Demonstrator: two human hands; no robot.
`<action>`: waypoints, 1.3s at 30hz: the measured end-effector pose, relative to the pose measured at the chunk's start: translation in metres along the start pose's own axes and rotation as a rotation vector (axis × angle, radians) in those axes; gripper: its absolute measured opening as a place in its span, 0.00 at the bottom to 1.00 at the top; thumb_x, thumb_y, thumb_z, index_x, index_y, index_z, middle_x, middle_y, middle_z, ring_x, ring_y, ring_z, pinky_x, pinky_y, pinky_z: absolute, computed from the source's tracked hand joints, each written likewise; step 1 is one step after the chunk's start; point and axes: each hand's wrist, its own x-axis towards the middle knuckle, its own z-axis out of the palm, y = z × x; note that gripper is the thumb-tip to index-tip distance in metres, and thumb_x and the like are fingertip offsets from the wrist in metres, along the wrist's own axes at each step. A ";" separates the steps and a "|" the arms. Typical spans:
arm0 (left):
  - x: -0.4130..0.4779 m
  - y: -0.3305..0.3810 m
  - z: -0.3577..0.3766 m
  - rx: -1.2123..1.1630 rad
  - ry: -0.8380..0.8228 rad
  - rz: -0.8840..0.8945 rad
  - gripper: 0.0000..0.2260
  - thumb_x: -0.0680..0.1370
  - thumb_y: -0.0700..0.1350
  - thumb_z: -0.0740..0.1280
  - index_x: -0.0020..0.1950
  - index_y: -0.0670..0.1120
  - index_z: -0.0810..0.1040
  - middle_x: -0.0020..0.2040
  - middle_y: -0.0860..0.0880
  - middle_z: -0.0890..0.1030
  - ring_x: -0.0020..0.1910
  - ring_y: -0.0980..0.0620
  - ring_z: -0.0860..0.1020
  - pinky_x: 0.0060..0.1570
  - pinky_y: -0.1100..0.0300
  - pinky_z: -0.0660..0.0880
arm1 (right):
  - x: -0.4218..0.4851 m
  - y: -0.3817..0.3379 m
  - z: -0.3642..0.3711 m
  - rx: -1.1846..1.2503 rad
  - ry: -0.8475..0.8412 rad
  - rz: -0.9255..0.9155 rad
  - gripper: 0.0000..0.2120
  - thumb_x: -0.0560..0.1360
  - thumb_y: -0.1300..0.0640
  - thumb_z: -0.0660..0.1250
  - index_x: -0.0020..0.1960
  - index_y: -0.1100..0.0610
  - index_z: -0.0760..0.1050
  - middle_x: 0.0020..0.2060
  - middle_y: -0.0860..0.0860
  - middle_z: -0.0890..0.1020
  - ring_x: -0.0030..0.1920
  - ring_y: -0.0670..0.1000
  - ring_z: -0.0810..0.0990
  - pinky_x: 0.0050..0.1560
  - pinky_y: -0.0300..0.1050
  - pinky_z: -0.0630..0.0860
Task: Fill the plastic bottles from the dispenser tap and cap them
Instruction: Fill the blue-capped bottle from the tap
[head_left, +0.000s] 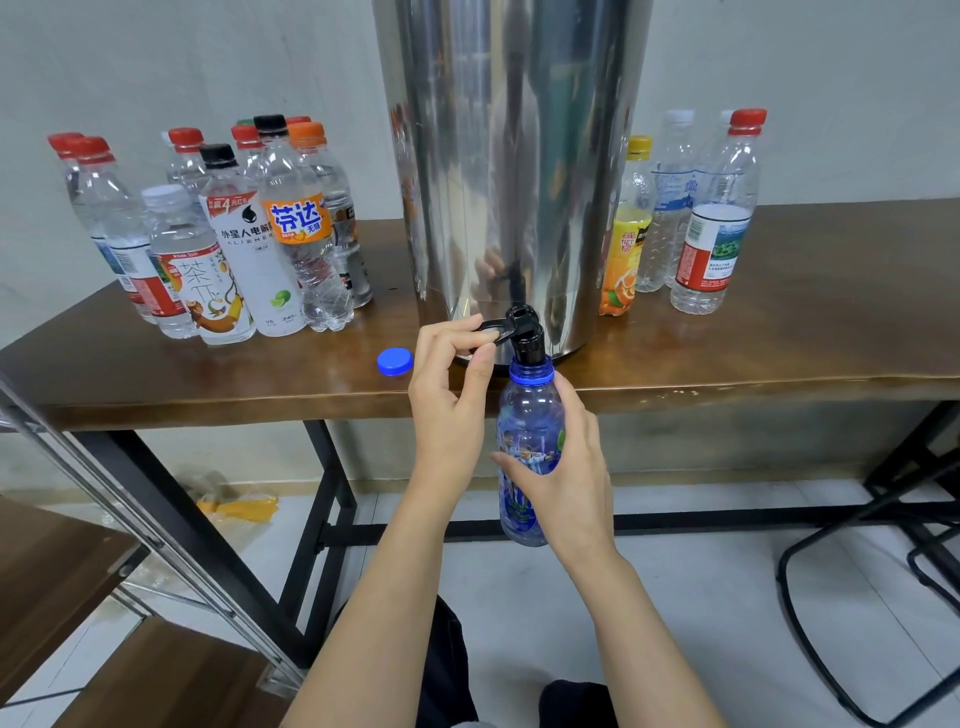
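Subject: person, head view. Left hand (452, 395) and right hand (566, 467): slim fingers, nails cut short and plain. Both forearms (363, 597) bare along their whole visible length, all of it below the front edge of the table (727, 384). Clothing: black fabric (447, 660) well below the table, between the forearms, matte, softly creased. Second rounded black patch (576, 701) lower still, to its right. Small pale grey patch (470, 724) between the two; cannot tell what it is

One steel dispenser (509, 156), one black tap (524, 327), one blue bottle (530, 415), one loose blue cap (395, 361) on one desk (779, 338). Four capped bottles (711, 249) at right; left cluster (244, 249) at least ten, overlapping.
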 end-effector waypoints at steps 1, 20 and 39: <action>0.000 0.000 0.000 -0.001 0.000 0.002 0.06 0.80 0.34 0.65 0.49 0.44 0.79 0.55 0.49 0.77 0.58 0.62 0.75 0.57 0.72 0.68 | 0.000 0.000 0.000 -0.001 0.001 0.000 0.47 0.68 0.52 0.79 0.76 0.39 0.54 0.68 0.43 0.68 0.62 0.46 0.74 0.56 0.48 0.76; 0.000 0.000 0.000 -0.029 -0.006 -0.008 0.07 0.80 0.35 0.65 0.49 0.46 0.79 0.55 0.51 0.77 0.59 0.61 0.75 0.58 0.71 0.68 | 0.000 0.002 0.000 -0.002 -0.004 0.007 0.47 0.67 0.52 0.79 0.76 0.37 0.54 0.66 0.41 0.67 0.54 0.38 0.70 0.53 0.44 0.74; 0.000 -0.002 0.000 -0.047 -0.010 -0.010 0.08 0.80 0.36 0.65 0.49 0.49 0.79 0.56 0.53 0.77 0.60 0.56 0.76 0.59 0.67 0.70 | 0.000 0.000 -0.001 -0.005 -0.009 0.007 0.47 0.68 0.52 0.79 0.76 0.38 0.54 0.68 0.42 0.67 0.56 0.39 0.69 0.53 0.44 0.73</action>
